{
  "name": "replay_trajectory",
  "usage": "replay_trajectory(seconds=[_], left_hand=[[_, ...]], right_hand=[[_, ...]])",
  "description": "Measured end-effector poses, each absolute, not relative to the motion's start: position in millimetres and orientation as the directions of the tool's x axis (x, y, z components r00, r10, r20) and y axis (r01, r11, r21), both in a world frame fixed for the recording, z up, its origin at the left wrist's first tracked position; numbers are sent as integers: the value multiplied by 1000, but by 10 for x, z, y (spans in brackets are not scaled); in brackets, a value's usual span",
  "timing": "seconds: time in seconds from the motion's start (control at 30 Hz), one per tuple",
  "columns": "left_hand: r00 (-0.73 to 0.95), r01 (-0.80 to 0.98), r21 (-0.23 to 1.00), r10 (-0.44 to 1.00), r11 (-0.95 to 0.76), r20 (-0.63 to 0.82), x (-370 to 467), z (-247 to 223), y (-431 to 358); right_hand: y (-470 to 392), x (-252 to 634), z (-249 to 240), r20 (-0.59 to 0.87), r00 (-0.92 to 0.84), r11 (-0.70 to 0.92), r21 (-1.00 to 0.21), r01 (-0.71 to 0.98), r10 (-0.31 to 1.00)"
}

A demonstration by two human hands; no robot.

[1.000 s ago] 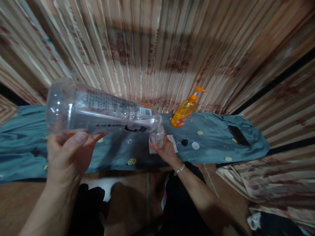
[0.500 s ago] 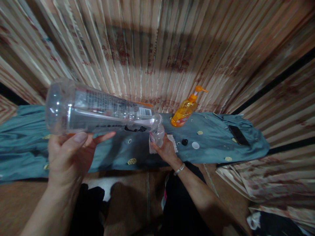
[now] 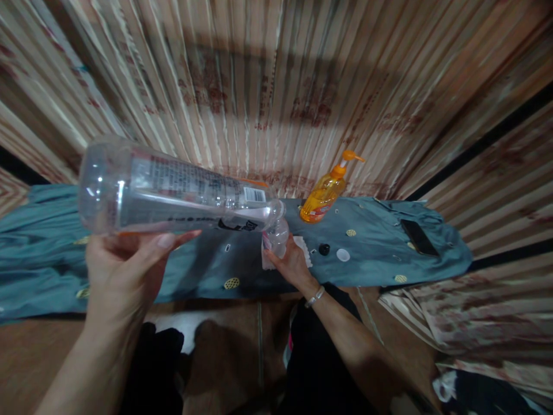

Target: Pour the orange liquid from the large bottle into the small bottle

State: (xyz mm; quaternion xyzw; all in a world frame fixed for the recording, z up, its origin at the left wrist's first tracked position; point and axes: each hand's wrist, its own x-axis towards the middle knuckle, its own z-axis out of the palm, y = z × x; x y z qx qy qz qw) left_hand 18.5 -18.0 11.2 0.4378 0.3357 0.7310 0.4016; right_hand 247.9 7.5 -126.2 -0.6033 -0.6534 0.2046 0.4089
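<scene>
My left hand [image 3: 125,265] grips a large clear plastic bottle [image 3: 181,196] from below, near its base. The bottle lies tilted almost level, its neck pointing right and slightly down, with a printed label and barcode on its side. Its mouth meets the top of a smaller clear bottle [image 3: 277,236]; whether the rims touch I cannot tell. Around that smaller bottle my right hand [image 3: 294,262] is closed, hiding much of its lower body. A white scallop-edged napkin [image 3: 305,248] lies beneath the small bottle and my right hand.
A pump bottle of orange liquid [image 3: 323,196] stands behind on the teal cloth [image 3: 367,271]. To the right are a black cap [image 3: 324,249], a white round lid [image 3: 343,255] and a dark phone [image 3: 419,237]. Striped curtains [image 3: 242,86] hang close behind.
My left thumb has slid a little to the right along the large bottle. The bottles and my right hand have stayed almost where they were.
</scene>
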Motion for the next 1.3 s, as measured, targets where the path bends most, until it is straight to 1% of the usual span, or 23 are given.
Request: replay_trajectory(seconds=[0.17, 0.5, 0.63, 0.73, 1.3], left_hand=[[-299, -276, 829, 864, -486, 406, 204, 108, -166], [-301, -269, 826, 858, -495, 416, 204, 88, -149], [-289, -264, 807, 842, -528, 456, 215, 89, -131], [-311, -246, 794, 821, -556, 478, 207, 78, -121], [-322, -226, 807, 824, -545, 467, 228, 88, -128]], right_hand=[[76, 2473, -1256, 278, 55, 189, -771, 608, 959], [77, 2481, -1256, 275, 53, 187, -770, 611, 960], [79, 2486, -1270, 290, 42, 208, -773, 600, 956], [88, 2490, -1298, 294, 52, 203, -767, 609, 954], [85, 2489, -1300, 295, 55, 202, -766, 610, 954]])
